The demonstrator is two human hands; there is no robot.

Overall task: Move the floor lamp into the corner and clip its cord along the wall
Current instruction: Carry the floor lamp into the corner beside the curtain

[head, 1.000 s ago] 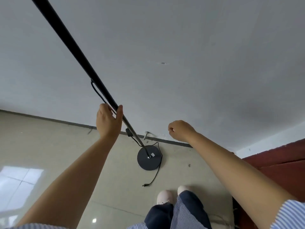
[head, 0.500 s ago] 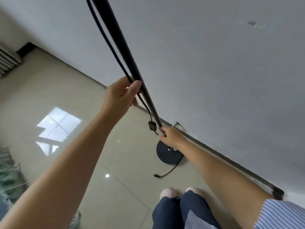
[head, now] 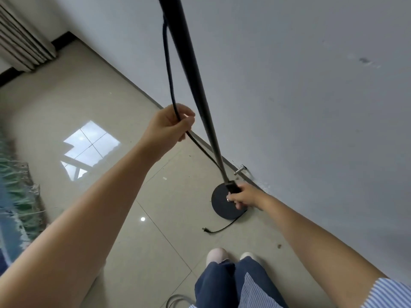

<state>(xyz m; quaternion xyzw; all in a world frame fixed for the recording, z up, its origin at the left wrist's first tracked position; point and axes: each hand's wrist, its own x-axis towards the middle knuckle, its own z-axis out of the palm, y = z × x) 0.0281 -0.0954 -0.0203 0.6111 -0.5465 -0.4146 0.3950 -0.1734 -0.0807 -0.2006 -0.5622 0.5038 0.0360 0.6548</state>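
Both bare arms reach forward and down. The left hand (head: 170, 124) is raised, its fingers curled closed around the cord (head: 167, 70). The right hand (head: 243, 196) stretches lower and farther out, fingers pinched shut on the cord's inline switch (head: 231, 187), a striped sleeve at its upper arm.

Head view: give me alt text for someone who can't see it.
A person's left hand grips the black cord beside the floor lamp pole, while the right hand holds the cord's inline switch down by the round base. The unplugged plug lies on the tile floor near the wall.
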